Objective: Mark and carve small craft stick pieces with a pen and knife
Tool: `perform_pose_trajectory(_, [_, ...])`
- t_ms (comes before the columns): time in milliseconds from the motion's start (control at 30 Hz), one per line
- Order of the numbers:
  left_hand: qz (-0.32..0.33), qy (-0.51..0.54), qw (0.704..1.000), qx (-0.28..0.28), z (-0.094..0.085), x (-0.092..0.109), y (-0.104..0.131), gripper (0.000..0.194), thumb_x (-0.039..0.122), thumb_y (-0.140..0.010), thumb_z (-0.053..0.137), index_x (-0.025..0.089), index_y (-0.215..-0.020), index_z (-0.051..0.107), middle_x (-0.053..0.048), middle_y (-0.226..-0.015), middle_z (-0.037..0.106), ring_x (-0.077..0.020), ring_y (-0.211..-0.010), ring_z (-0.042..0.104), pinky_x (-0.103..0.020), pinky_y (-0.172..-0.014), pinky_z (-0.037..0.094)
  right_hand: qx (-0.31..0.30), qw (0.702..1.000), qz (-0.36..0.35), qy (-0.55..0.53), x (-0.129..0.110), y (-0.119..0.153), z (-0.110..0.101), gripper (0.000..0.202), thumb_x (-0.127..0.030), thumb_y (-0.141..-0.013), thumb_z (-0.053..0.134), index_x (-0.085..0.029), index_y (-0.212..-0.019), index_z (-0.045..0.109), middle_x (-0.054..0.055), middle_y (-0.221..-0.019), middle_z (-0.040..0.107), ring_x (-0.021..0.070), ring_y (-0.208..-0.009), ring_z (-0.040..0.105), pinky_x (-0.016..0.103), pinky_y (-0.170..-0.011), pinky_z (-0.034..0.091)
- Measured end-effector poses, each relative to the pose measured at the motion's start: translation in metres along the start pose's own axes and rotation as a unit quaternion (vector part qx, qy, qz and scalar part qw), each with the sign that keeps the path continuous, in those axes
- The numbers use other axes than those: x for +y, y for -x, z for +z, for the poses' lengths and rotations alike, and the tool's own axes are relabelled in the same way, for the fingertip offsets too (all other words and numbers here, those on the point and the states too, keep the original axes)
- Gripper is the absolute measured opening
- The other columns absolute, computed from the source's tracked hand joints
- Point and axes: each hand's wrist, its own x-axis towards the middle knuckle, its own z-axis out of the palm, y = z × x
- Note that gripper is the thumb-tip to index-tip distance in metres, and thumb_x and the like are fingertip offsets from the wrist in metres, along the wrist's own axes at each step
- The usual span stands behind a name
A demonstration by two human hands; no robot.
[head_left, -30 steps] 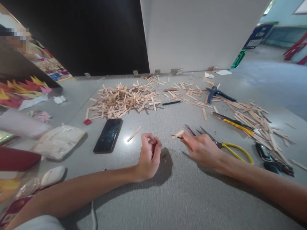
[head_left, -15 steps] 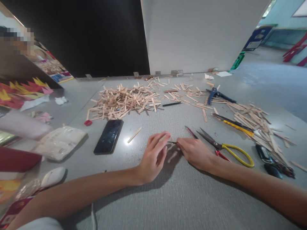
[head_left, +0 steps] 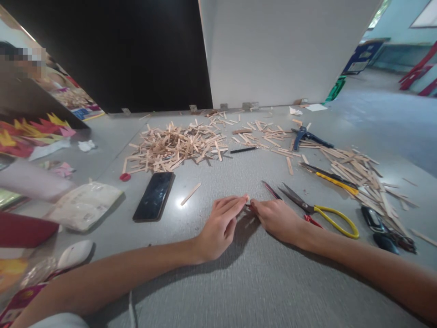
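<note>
Just above the grey table, my left hand [head_left: 220, 230] and my right hand [head_left: 279, 221] almost meet at the fingertips. A thin dark piece [head_left: 248, 205], too small to name, shows in the narrow gap, pinched by my right fingers. My left fingers are pressed together at its other end; what they hold is hidden. Just beyond my right hand lies a slim dark red tool [head_left: 272, 190]. Beside my right wrist are yellow-handled scissors [head_left: 309, 208] with spread blades, and a red handle [head_left: 313, 222]. A single wooden stick [head_left: 190, 194] lies beyond my left hand.
A heap of wooden sticks [head_left: 177, 143] spreads at the back, more sticks [head_left: 372, 177] at right. Nearby are a phone [head_left: 154, 197], blue pliers [head_left: 300, 138], a yellow cutter [head_left: 336, 183], keys [head_left: 404, 241] and a white mouse [head_left: 75, 253]. Upright panels [head_left: 273, 54] stand behind.
My left hand has moved right, closer to my right hand, and its fingers have come together. Less of the thin dark piece shows between the hands. My right hand stays nearly in place.
</note>
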Motion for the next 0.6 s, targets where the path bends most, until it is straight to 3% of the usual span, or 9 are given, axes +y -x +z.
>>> perform_pose_trajectory(167, [-0.074, 0.007, 0.995, 0.07, 0.004, -0.001, 0.007, 0.075, 0.01, -0.109, 0.044, 0.031, -0.175, 0.015, -0.018, -0.16, 0.057, -0.0277, -0.144, 0.059, -0.05, -0.115, 0.052, 0.018, 1.0, 0.007, 0.01, 0.001, 0.001, -0.009, 0.035, -0.003, -0.099, 0.042, -0.016, -0.116, 0.07, 0.007, -0.079, 0.077, 0.017, -0.061, 0.067, 0.03, -0.056, 0.032])
perform_pose_trajectory(367, [-0.105, -0.006, 0.992, 0.074, 0.004, -0.003, 0.009, 0.074, 0.008, -0.106, 0.045, 0.03, -0.172, 0.02, -0.018, -0.16, 0.053, -0.0281, -0.143, 0.059, -0.049, -0.115, 0.052, -0.009, 1.0, 0.015, 0.013, 0.001, -0.001, -0.012, 0.037, -0.002, -0.098, 0.043, -0.014, -0.118, 0.072, 0.009, -0.088, 0.081, 0.0186, -0.065, 0.07, 0.03, -0.059, 0.034])
perform_pose_trajectory(600, [-0.111, -0.003, 0.991, 0.073, 0.004, -0.001, 0.009, 0.077, 0.004, -0.102, 0.044, 0.03, -0.17, 0.022, -0.017, -0.157, 0.054, -0.0274, -0.141, 0.059, -0.05, -0.115, 0.052, -0.041, 0.998, 0.017, 0.049, -0.005, 0.002, -0.024, 0.032, -0.005, -0.102, 0.045, -0.014, -0.115, 0.072, 0.009, -0.079, 0.079, 0.0201, -0.062, 0.069, 0.034, -0.056, 0.021])
